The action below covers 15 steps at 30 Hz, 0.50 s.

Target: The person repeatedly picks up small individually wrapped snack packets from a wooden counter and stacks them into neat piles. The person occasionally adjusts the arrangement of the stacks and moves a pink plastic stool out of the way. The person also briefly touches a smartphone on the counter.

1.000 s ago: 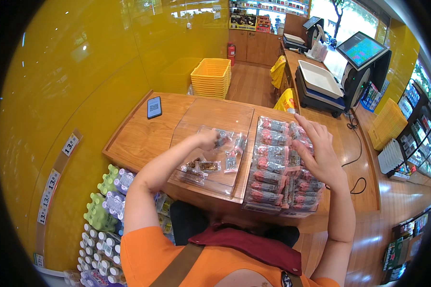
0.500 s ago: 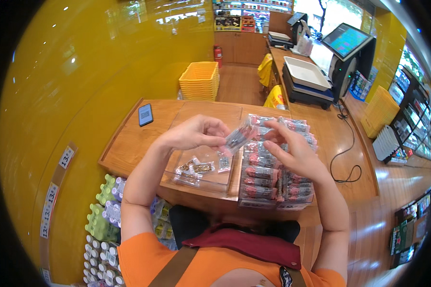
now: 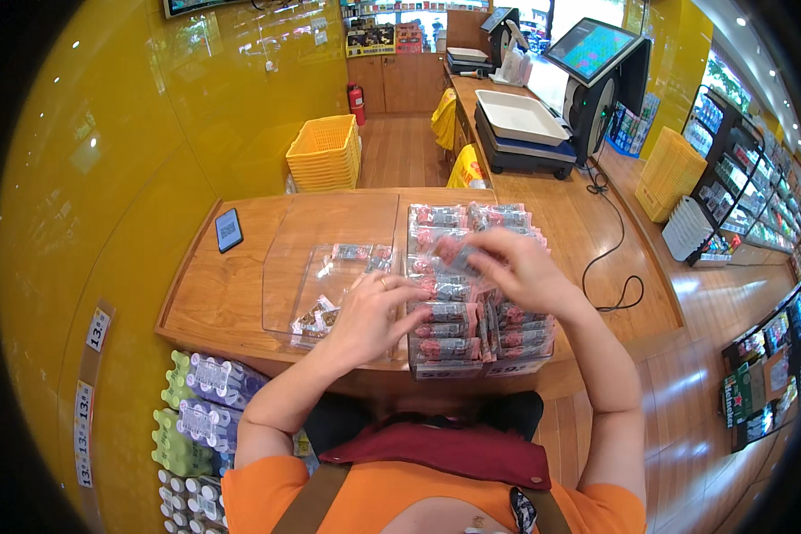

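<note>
Packet, oblong, of pink-and-grey plastic, pinched in right grip, with left grip spread, seemingly empty: probably handles light, soft, slippery, best held by one end.

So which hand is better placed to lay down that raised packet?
Probably the right hand: it seems to hold the packet, just over the packed rows, while the left hand looks empty.

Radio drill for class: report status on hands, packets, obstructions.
Right hand pinching one packet over rows of packets. Left hand open at rows' left edge, contact unclear. Clear tray partly beneath it; nothing visibly blocking.
</note>
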Motion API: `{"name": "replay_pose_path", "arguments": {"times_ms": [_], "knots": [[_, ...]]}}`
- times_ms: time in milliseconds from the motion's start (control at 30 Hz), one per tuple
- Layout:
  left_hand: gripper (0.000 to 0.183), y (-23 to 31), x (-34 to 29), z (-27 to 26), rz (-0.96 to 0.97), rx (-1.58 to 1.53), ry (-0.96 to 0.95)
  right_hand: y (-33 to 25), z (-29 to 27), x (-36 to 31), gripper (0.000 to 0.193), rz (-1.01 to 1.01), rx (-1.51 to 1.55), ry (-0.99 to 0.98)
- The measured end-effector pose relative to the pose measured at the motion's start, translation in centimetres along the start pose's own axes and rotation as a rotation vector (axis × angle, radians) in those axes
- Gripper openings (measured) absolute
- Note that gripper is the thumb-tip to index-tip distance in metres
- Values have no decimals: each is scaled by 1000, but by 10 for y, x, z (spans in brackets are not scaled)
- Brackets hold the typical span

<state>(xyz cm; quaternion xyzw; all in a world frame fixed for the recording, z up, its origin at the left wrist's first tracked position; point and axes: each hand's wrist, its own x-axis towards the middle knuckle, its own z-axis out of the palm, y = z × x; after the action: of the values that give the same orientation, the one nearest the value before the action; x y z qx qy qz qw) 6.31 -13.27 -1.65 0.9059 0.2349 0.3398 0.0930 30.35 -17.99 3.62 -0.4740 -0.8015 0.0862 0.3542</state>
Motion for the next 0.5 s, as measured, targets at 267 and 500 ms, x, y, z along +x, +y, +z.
{"name": "replay_pose_path", "arguments": {"times_ms": [267, 500], "knots": [[18, -3, -6, 28, -33, -81, 178, 16, 37, 4, 25, -130, -356, -355], [24, 7, -1, 15, -56, -30, 63, 12, 28, -12, 35, -163, -212, -176]]}}
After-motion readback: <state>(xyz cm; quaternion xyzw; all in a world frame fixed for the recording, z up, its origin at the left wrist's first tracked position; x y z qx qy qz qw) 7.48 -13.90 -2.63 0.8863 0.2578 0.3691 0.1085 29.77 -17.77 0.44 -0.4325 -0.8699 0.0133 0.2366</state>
